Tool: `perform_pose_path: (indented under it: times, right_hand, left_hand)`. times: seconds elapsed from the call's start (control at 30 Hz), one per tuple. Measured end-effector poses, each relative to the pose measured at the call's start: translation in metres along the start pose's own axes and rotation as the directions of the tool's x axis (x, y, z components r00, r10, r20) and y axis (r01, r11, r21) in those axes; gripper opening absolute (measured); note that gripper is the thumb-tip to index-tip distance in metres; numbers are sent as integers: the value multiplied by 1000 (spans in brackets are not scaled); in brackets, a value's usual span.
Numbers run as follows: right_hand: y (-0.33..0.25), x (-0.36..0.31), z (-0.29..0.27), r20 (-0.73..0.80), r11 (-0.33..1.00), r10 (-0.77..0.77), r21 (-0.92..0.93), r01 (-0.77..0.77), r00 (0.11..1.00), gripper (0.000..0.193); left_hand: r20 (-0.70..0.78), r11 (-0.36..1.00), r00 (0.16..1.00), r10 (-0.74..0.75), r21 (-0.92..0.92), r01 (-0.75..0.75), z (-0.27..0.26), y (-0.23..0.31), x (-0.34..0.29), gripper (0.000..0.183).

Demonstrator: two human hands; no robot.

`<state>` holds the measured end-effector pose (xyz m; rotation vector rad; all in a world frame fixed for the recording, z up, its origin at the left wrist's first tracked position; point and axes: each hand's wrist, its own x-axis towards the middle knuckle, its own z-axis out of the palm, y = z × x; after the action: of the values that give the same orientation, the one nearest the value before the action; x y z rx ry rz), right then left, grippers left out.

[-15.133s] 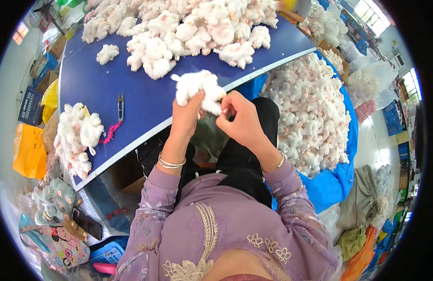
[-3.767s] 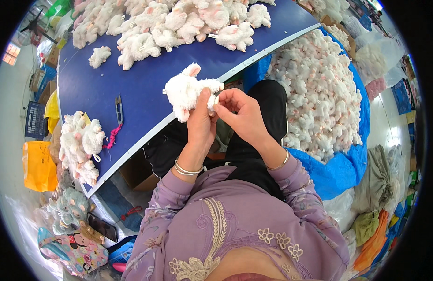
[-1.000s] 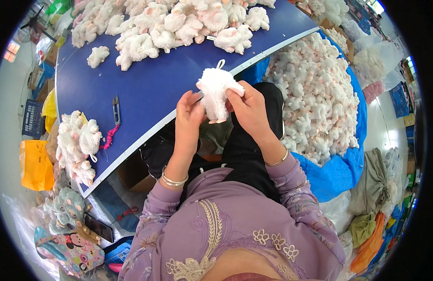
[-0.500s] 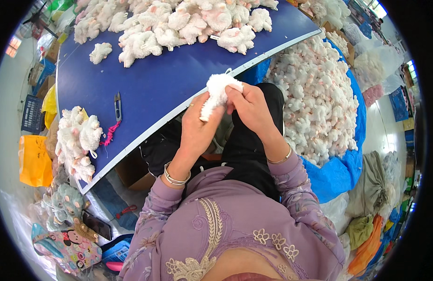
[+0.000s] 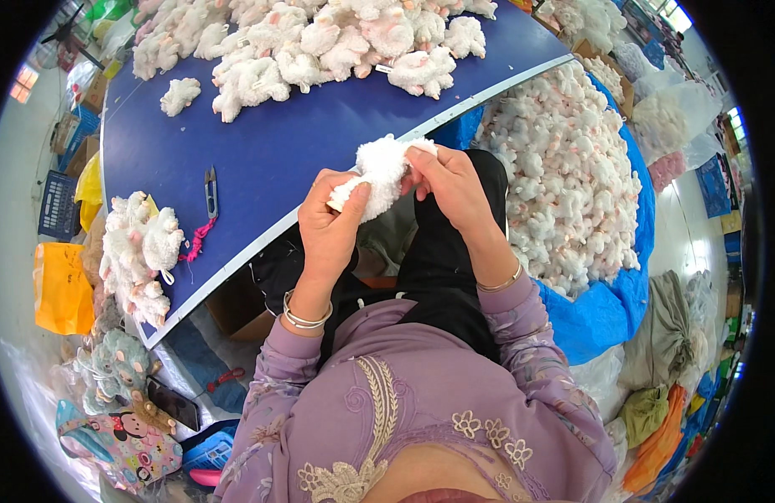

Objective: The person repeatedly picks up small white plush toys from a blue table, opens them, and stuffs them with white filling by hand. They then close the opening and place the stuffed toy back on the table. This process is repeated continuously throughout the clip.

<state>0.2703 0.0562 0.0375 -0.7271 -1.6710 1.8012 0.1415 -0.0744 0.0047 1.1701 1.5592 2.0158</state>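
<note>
A small white plush toy (image 5: 377, 174) is stretched between my two hands, just off the table's near edge and above my lap. My left hand (image 5: 330, 214) pinches its lower left end between thumb and fingers. At the upper right end, my right hand (image 5: 450, 186) grips the fluffy fabric with thumb and fingertips. Parts of the toy are covered by my fingers. On the blue table (image 5: 262, 159) lies a large pile of similar white plush toys (image 5: 345, 46), with one lone plush toy (image 5: 179, 96) left of it.
Thread snips (image 5: 210, 193) with a pink cord lie on the table's left side, beside a smaller stack of plush toys (image 5: 136, 251). To my right stands a big blue sack (image 5: 601, 323) full of white plush pieces (image 5: 564, 184). A phone (image 5: 174, 402) rests at lower left.
My left hand has shifted left and slightly up, away from the right hand. The plush toy has turned from upright to a more sideways, stretched position. My right hand has barely moved.
</note>
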Motion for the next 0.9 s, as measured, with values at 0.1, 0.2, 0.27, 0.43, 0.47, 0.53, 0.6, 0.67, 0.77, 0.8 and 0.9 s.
perform_pose_path:
  times: [0.1,0.2,0.27,0.43,0.47,0.53,0.6,0.67,0.77,0.8,0.9]
  right_hand:
    - [-4,-5,2,33,987,99,127,-102,995,19]
    - [-7,-10,8,59,957,93,268,-106,994,22]
    - [-6,-11,7,97,950,72,296,-98,993,28]
    - [6,-8,1,216,933,125,308,-189,968,27]
    - [7,-9,0,224,926,147,313,-213,964,26]
    - [3,-13,5,150,950,147,252,-182,978,21]
    - [-4,-19,11,91,966,120,218,-137,989,16]
    - [-11,-24,17,46,975,68,210,-76,997,10]
    - [-6,-28,20,64,986,-97,139,88,993,9]
    - [-5,-28,19,42,989,-142,34,141,989,10]
    - [-1,-26,17,19,944,-252,-216,250,968,12]
  left_hand:
    - [6,999,999,46,-14,-46,2,-2,-1,10]
    - [-2,982,998,-60,-182,59,6,-4,-6,14]
    - [15,962,988,-151,-226,151,5,-8,-10,16]
    - [11,964,991,-137,-227,136,11,-7,-12,18]
    - [14,973,992,-125,-194,126,9,-10,-12,19]
    - [31,988,993,-110,-104,112,7,-16,-11,22]
    - [59,995,993,-103,9,102,6,-21,-8,27]
    - [95,966,963,-251,93,242,7,-19,-9,32]
    - [162,954,945,-285,142,263,9,-16,-10,35]
    - [190,960,946,-264,142,240,11,-14,-10,35]
    - [133,971,964,-232,-33,238,13,-2,-7,32]
